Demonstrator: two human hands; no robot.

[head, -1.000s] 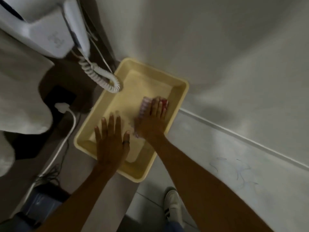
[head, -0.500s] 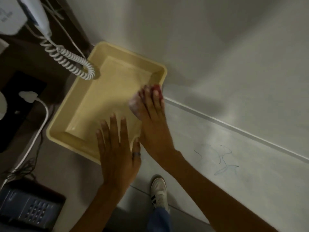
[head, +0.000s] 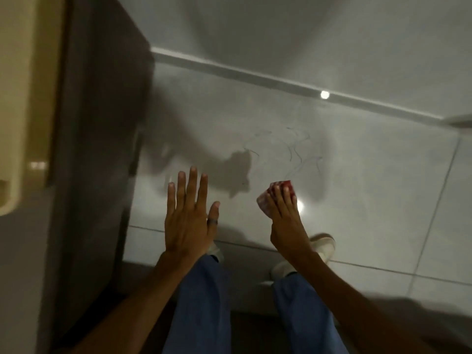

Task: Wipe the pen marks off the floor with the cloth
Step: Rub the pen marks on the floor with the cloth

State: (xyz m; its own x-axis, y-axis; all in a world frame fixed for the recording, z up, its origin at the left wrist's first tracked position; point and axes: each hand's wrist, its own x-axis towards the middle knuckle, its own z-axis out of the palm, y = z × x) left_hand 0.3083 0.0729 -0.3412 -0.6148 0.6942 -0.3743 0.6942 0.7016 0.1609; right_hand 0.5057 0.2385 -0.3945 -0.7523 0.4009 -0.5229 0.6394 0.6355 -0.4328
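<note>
Thin blue-grey pen marks (head: 296, 152) scrawl across the pale floor tile (head: 370, 195) below the wall's skirting. My right hand (head: 286, 221) is shut on a red and white cloth (head: 277, 191), bunched under the fingers and held in the air a little short of the marks. My left hand (head: 190, 213) hovers open to the left with fingers spread and a ring on the thumb, holding nothing.
A dark cabinet side (head: 102, 149) stands at the left, with the yellow tray (head: 23, 98) on top at the frame's edge. My blue trouser legs (head: 204, 302) and white shoes (head: 321, 249) are below the hands. A white skirting strip (head: 281, 80) runs along the wall.
The right hand lifted the cloth out of the yellow tray and carried it right, over the floor near the pen marks. The left hand left the tray too. The view swung right and down.
</note>
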